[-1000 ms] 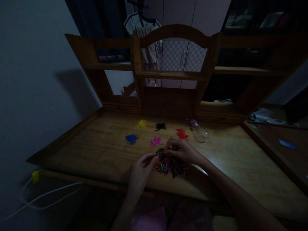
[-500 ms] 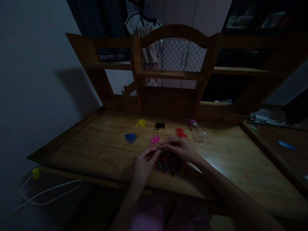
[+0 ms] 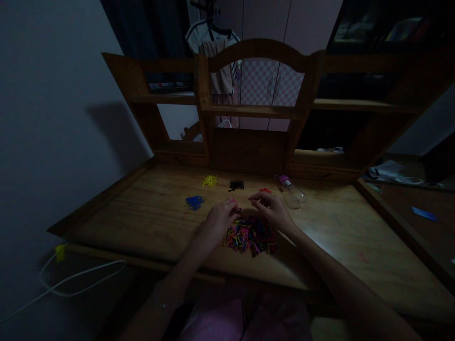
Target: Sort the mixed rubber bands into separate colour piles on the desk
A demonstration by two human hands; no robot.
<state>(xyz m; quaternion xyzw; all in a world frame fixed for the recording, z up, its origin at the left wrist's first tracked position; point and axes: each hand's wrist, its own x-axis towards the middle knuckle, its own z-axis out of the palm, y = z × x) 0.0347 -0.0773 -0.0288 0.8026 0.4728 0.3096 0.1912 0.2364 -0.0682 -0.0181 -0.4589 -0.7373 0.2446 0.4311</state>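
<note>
Over the near edge of the pink pile, my left hand point(image 3: 222, 218) is closed, with a small black loop point(image 3: 240, 210) at its fingertips. My right hand point(image 3: 272, 210) hovers just to the right, thumb and forefinger pinched together; whatever they hold is too small to make out. Below both hands lies a mixed heap of small coloured loops point(image 3: 245, 237). The pink loops point(image 3: 232, 199) are partly hidden by my left hand. Behind my right hand, only the top of the red loops point(image 3: 265, 190) shows.
Sorted piles of yellow loops point(image 3: 209, 180), black loops point(image 3: 236, 185) and blue loops point(image 3: 194, 202) lie on the wooden desk point(image 3: 142, 208). A clear bulb-shaped bottle point(image 3: 294, 195) with a pink cap lies at the right. A wooden shelf unit point(image 3: 252, 111) stands along the back.
My hands were together over the heap and have moved apart. The left went forward to the pink pile, the right slightly right and forward, covering more of the red pile. More heap shows.
</note>
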